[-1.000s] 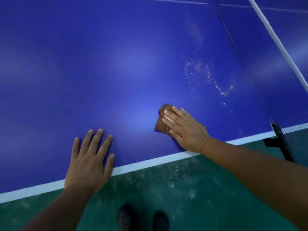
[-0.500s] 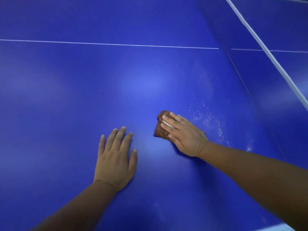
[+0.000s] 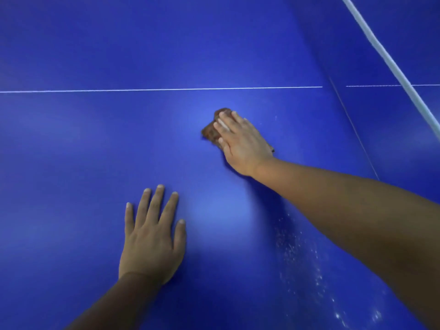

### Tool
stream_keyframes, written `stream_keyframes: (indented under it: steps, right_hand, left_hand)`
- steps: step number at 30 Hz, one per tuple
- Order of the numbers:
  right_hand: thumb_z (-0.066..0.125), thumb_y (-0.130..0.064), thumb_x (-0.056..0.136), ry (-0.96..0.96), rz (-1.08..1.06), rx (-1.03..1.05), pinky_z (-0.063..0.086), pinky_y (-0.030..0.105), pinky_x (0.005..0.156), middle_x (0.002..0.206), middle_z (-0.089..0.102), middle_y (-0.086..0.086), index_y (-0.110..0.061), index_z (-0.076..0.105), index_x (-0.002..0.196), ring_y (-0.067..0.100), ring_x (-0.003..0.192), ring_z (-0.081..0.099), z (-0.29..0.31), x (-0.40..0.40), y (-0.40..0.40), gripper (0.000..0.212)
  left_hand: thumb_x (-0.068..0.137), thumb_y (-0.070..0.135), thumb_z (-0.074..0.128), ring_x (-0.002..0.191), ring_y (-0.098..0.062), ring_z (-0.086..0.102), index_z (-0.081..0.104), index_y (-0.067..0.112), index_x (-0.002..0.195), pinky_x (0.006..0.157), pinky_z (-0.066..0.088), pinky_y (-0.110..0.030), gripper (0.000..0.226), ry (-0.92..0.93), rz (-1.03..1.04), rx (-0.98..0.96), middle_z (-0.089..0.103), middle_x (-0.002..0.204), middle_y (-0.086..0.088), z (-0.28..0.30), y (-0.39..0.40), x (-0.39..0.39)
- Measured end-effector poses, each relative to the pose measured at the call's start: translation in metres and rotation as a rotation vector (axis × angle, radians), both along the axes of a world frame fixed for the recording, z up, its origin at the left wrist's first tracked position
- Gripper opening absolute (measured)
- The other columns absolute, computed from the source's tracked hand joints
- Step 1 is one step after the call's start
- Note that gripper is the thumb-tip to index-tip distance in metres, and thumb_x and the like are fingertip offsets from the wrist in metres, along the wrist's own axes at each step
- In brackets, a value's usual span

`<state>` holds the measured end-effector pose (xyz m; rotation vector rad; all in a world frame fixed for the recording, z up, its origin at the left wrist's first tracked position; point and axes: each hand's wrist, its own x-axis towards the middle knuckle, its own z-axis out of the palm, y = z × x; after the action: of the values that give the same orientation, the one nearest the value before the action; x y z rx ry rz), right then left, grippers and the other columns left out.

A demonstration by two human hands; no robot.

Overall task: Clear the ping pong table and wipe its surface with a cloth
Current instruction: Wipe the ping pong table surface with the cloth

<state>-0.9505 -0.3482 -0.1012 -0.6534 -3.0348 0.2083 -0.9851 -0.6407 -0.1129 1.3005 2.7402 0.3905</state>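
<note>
Item: brown cloth [image 3: 212, 131], on blue tabletop [image 3: 95, 151], just below the white centre line [image 3: 142, 90]. I see right hand [image 3: 242, 145] pressing it, fingers straight. Left hand [image 3: 152, 236] flat on tabletop, fingers spread, released. White specks [image 3: 309, 263] lie under right forearm.

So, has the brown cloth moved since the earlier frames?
Yes. The crumpled brown cloth under the right hand has moved up the blue table, from near its white edge toward the thin white centre line.
</note>
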Motion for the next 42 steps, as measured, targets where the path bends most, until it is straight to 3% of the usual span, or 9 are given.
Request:
stream_keyframes:
  steps: [8,12,15,19,22,28,34,38,42]
  right_hand:
    - [0.029,-0.033,0.106,-0.009,-0.374,-0.06,0.01,0.049,0.123,0.165,0.017,0.003,-0.014,0.03,0.154,0.032,0.152,0.008,0.002,-0.064,0.064,0.052]
    - [0.027,-0.04,0.104,-0.024,-0.681,0.003,0.009,0.062,0.119,0.165,0.016,0.007,-0.013,0.029,0.154,0.04,0.152,0.005,0.004,-0.009,0.108,0.056]
    - [0.026,-0.037,0.105,-0.04,-0.912,-0.056,0.006,0.06,0.121,0.167,0.01,0.008,-0.011,0.025,0.157,0.039,0.152,0.002,0.005,0.034,0.101,0.058]
    - [0.033,-0.033,0.104,0.03,-0.62,0.011,0.012,0.054,0.121,0.164,0.018,0.011,-0.008,0.028,0.154,0.036,0.151,0.011,-0.004,-0.023,0.041,0.056]
    - [0.032,-0.033,0.105,-0.004,-0.441,-0.035,0.008,0.05,0.122,0.165,0.016,0.006,-0.013,0.026,0.155,0.032,0.152,0.007,-0.002,-0.075,0.054,0.054]
    - [0.03,-0.034,0.105,-0.028,-0.952,-0.012,0.005,0.059,0.12,0.166,0.009,0.011,-0.01,0.021,0.157,0.037,0.152,0.003,0.001,0.021,0.115,0.058]
    - [0.028,-0.031,0.106,-0.012,-0.687,0.004,0.005,0.052,0.123,0.165,0.011,0.012,-0.007,0.023,0.156,0.034,0.153,0.004,0.001,-0.042,0.125,0.055]
    - [0.031,-0.032,0.104,0.002,-0.918,-0.001,0.011,0.056,0.121,0.164,0.017,0.013,-0.007,0.028,0.154,0.036,0.151,0.01,0.004,-0.023,0.192,0.056]
    - [0.031,-0.035,0.104,0.013,-1.137,-0.035,0.013,0.057,0.12,0.164,0.014,0.015,-0.007,0.025,0.155,0.038,0.15,0.011,0.004,0.055,0.168,0.059]
  left_hand:
    - [0.094,0.036,0.036,0.146,-0.032,0.029,0.056,0.014,0.14,0.116,0.018,-0.059,0.055,0.023,-0.009,0.037,0.043,0.154,-0.01,-0.002,0.003,-0.004]
    - [0.093,0.037,0.036,0.146,-0.031,0.029,0.055,0.015,0.141,0.116,0.018,-0.06,0.056,0.031,-0.008,0.027,0.042,0.154,-0.009,-0.001,0.005,-0.004]
    - [0.093,0.036,0.036,0.146,-0.033,0.03,0.054,0.014,0.141,0.116,0.019,-0.061,0.056,0.041,-0.014,0.031,0.042,0.154,-0.01,0.0,0.006,-0.004]
    - [0.091,0.035,0.038,0.142,-0.035,0.037,0.061,0.012,0.136,0.113,0.023,-0.062,0.055,0.089,0.0,0.068,0.047,0.15,-0.013,-0.004,0.005,-0.005]
    - [0.09,0.034,0.039,0.138,-0.035,0.04,0.064,0.012,0.131,0.11,0.026,-0.062,0.053,0.135,0.013,0.09,0.051,0.146,-0.014,-0.006,0.008,-0.004]
    - [0.094,0.039,0.037,0.138,-0.036,0.041,0.065,0.011,0.13,0.111,0.025,-0.063,0.053,0.141,0.015,0.098,0.052,0.145,-0.016,-0.008,0.009,-0.006]
    - [0.09,0.034,0.041,0.136,-0.035,0.042,0.066,0.011,0.127,0.11,0.026,-0.062,0.05,0.184,0.015,0.119,0.054,0.142,-0.016,-0.008,0.011,-0.005]
    - [0.098,0.04,0.034,0.136,-0.035,0.042,0.061,0.016,0.13,0.108,0.027,-0.063,0.049,0.201,-0.008,0.137,0.054,0.143,-0.016,-0.01,0.01,-0.006]
    - [0.101,0.046,0.027,0.137,-0.036,0.041,0.064,0.013,0.131,0.11,0.025,-0.063,0.057,0.16,-0.003,0.102,0.052,0.145,-0.016,-0.01,0.008,-0.008]
